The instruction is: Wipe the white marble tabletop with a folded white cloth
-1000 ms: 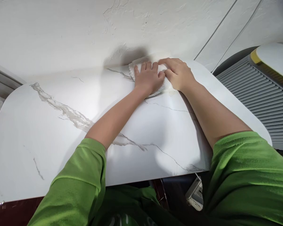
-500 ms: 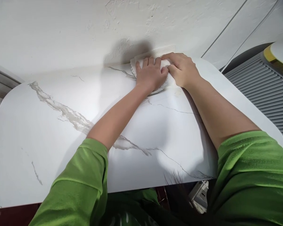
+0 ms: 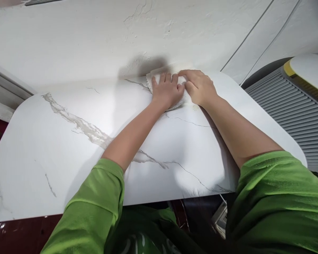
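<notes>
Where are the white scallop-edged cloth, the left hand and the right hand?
white scallop-edged cloth [image 3: 149, 82], head view, its bare left edge.
left hand [image 3: 167, 92], head view, back of the hand.
right hand [image 3: 199, 87], head view, back of the hand.

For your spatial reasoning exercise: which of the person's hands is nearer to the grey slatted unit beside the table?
Right. The right hand lies on the cloth's side facing the slatted unit; the left hand presses the cloth farther from it.

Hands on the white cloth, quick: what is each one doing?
Left hand: open, pressed flat on the white cloth.
Right hand: fingers bent, resting on the cloth; grip cannot be told.
</notes>
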The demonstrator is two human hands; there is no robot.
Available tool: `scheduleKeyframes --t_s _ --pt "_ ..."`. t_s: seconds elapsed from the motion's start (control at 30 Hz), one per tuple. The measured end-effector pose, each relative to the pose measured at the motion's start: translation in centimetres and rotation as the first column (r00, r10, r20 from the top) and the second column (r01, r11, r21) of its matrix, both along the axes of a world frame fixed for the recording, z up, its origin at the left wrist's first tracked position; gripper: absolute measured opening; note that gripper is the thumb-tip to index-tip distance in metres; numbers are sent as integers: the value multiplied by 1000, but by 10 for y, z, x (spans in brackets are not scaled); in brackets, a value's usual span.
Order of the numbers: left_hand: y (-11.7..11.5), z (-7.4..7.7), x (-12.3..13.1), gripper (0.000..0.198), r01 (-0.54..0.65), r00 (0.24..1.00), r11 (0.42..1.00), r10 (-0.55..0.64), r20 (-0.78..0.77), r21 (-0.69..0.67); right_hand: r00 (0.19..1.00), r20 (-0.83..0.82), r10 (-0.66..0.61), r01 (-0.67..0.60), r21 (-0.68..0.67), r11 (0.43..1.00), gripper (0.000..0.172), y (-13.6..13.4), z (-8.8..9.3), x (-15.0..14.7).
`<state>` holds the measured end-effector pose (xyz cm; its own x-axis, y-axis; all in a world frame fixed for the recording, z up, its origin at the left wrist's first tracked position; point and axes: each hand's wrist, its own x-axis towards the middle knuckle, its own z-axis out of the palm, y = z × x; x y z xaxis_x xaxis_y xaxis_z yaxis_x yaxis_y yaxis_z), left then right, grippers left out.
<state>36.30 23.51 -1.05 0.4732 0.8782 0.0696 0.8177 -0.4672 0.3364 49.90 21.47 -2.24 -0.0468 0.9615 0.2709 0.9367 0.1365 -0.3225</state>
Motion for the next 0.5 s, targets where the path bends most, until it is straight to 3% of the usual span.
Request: scheduleKeyframes --t_s 0.3,0.5 --pt "-48 3 -37 53 20 999 999 -19 -42 25 996 63 58 -62 63 996 46 -46 -2 -30" --pt "-101 9 -77 53 106 992 994 -104 -66 30 983 184 2 -21 102 995 47 -111 -3 -70"
